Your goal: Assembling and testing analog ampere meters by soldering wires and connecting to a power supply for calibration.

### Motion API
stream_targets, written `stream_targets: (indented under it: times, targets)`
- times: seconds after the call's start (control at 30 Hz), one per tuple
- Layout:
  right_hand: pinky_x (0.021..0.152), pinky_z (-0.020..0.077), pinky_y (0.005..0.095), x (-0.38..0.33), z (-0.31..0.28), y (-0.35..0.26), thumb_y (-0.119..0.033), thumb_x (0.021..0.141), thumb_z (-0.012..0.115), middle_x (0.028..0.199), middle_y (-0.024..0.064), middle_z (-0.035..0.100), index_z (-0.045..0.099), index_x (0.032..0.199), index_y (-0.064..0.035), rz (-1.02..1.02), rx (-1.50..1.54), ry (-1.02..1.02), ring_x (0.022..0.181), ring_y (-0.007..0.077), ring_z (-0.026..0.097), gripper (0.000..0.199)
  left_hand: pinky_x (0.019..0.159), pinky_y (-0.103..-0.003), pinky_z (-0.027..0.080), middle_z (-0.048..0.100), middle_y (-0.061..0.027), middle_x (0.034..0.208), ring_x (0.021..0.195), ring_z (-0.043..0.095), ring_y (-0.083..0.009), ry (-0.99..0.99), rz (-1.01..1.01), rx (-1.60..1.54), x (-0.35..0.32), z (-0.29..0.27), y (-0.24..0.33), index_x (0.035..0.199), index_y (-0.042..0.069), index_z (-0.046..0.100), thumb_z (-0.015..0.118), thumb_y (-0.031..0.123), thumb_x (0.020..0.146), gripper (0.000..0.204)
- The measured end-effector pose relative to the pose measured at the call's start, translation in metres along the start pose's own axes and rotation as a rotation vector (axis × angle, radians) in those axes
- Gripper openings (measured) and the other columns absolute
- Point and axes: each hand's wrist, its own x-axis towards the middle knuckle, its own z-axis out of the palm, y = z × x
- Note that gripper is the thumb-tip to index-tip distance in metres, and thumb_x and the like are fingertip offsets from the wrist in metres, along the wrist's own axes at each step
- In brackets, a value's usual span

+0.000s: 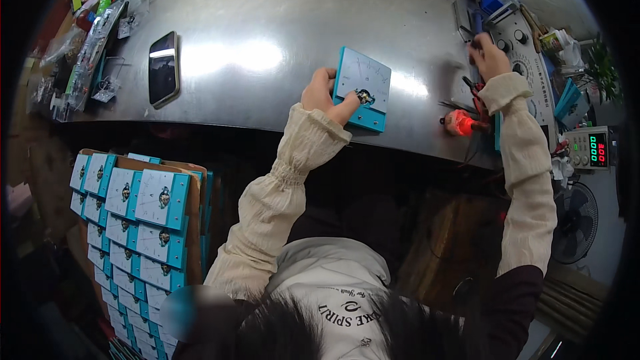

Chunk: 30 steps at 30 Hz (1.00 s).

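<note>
Near the front edge of the bench [253, 93], right of middle, is the panel [373, 80]. The left hand [329, 99] pinches its left side; a steady hold, thumb clear of the works [365, 97], seems best. By the right edge, I cannot tell whether the right hand [491, 60] pinches anything.

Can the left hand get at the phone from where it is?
Probably yes: nothing visible stands between the left hand and the phone across the metal tabletop. But that hand grips a teal-edged panel, so it would likely have to let go first.
</note>
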Motion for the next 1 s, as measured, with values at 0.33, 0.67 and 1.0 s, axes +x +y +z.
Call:
stream_targets:
  times: [0.33, 0.67, 1.0]
  targets:
    - [0.058, 0.0502, 0.0310, -0.085, -0.083, -0.179, -0.009, 0.076, 0.073, 0.075, 0.0052, 0.061, 0.068, 0.094, -0.0069, -0.722, -0.069, 0.152, 0.066, 0.0205, 0.061, 0.019, 0.071, -0.035, 0.056, 0.064, -0.0246, 0.103, 0.083, 0.066, -0.0237, 0.024, 0.023, 0.042, 0.002, 0.002, -0.003, 0.122, -0.012, 0.046, 0.063, 0.024, 0.083, 0.056]
    - [0.059, 0.0520, 0.0270, -0.085, -0.058, -0.195, -0.006, 0.070, 0.068, 0.084, 0.0009, 0.064, 0.066, 0.085, -0.0092, -0.809, -0.060, 0.281, 0.074, 0.0164, 0.061, 0.016, 0.074, -0.038, 0.057, 0.065, -0.0237, 0.098, 0.084, 0.067, -0.0267, 0.023, 0.015, 0.029, -0.002, 0.001, 0.006, 0.121, -0.013, 0.045, 0.063, 0.024, 0.083, 0.056]
    - [0.059, 0.0524, 0.0266, -0.087, -0.051, -0.199, -0.005, 0.070, 0.069, 0.084, 0.0009, 0.065, 0.067, 0.085, -0.0094, -0.773, -0.065, 0.231, 0.074, 0.0159, 0.061, 0.015, 0.073, -0.038, 0.057, 0.065, -0.0236, 0.096, 0.083, 0.067, -0.0265, 0.018, 0.052, 0.071, -0.001, 0.000, 0.005, 0.120, -0.013, 0.046, 0.063, 0.024, 0.083, 0.055]
